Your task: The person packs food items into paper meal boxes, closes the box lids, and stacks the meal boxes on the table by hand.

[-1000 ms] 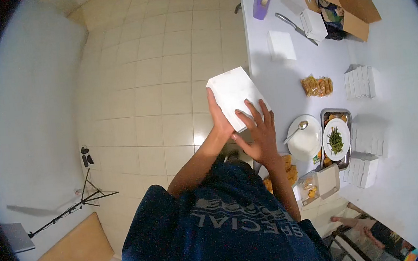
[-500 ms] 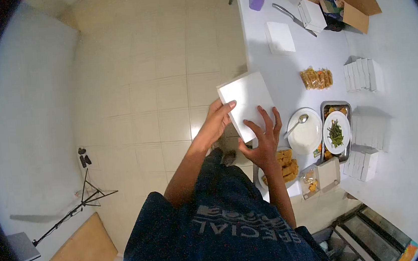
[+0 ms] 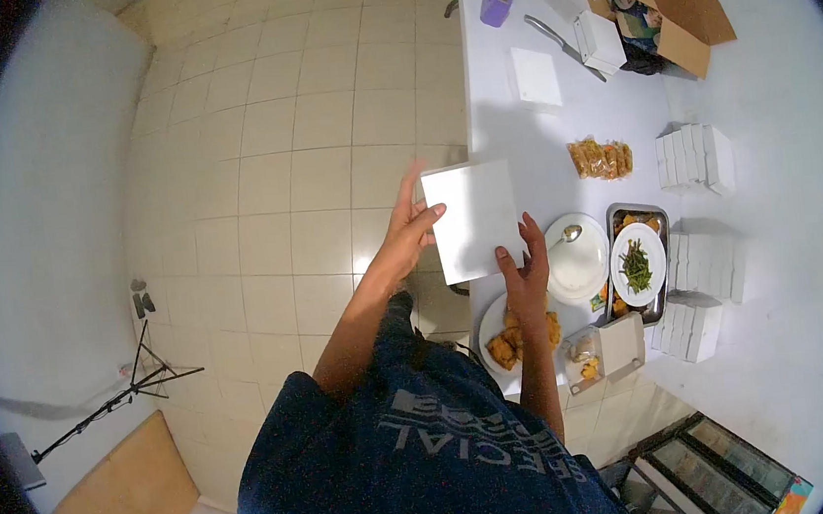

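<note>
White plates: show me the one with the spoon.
The middle plate, beside the metal tray, holds the spoon; the others hold green vegetables and fried food.

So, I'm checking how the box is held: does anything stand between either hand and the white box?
Nothing visible does. The left hand has its thumb over the left edge of the white box; the right hand has its thumb over the lower right part. The underside is hidden.

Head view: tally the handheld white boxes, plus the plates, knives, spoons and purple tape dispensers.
Handheld white box: 1
Plates: 3
Knife: 1
Spoon: 1
Purple tape dispenser: 1
Total: 7
</note>
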A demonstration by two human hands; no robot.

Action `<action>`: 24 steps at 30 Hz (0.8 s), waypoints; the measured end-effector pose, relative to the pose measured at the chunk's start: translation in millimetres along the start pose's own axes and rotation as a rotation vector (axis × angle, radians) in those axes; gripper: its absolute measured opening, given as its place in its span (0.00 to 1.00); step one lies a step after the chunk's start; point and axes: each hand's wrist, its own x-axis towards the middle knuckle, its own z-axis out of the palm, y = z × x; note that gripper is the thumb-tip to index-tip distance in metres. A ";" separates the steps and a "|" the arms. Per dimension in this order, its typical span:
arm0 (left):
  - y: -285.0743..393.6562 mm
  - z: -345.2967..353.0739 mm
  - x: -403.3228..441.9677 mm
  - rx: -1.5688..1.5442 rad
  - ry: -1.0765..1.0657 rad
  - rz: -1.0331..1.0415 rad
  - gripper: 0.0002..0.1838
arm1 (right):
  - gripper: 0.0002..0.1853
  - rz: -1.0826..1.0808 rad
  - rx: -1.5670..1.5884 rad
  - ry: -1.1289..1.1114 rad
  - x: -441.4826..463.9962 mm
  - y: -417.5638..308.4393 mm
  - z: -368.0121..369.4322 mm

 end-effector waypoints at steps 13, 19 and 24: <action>-40.8 3.7 -29.7 0.043 0.020 0.001 0.33 | 0.34 0.053 0.191 -0.226 -8.8 5.6 -28.4; -5.1 -8.0 -28.1 0.305 -0.049 -0.056 0.29 | 0.31 -0.077 0.181 -0.323 12.9 5.9 -32.9; 14.4 -19.9 -15.4 0.309 -0.099 0.026 0.34 | 0.27 0.006 0.264 -0.219 33.2 0.7 -10.9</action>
